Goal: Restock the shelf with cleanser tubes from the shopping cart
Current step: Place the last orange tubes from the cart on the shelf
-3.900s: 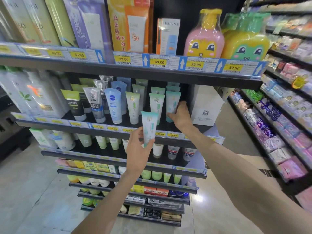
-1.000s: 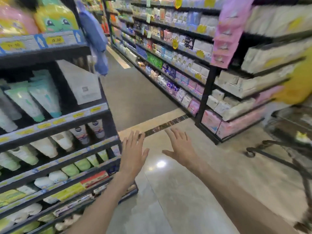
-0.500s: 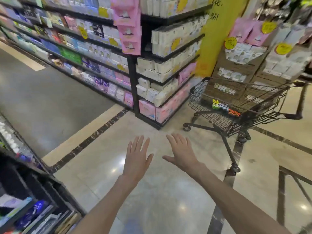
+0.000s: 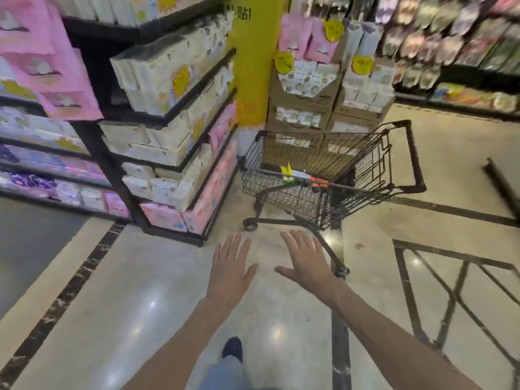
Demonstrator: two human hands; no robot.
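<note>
Both hands reach forward empty — left hand (image 4: 229, 273) and right hand (image 4: 306, 264) flat, fingers spread, palms down over the floor; ahead stands the shopping cart (image 4: 405, 153), a few packages (image 4: 298, 175) in its basket — too blurred to identify

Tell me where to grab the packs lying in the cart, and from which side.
Come from above, over the cart rim: its wire walls close every side and only the top is open. The packs lie flat on the basket floor toward the front-left, so pinch one across its narrow width. They are too blurred to tell cap from tail. Both the left hand and right hand are empty.
</note>
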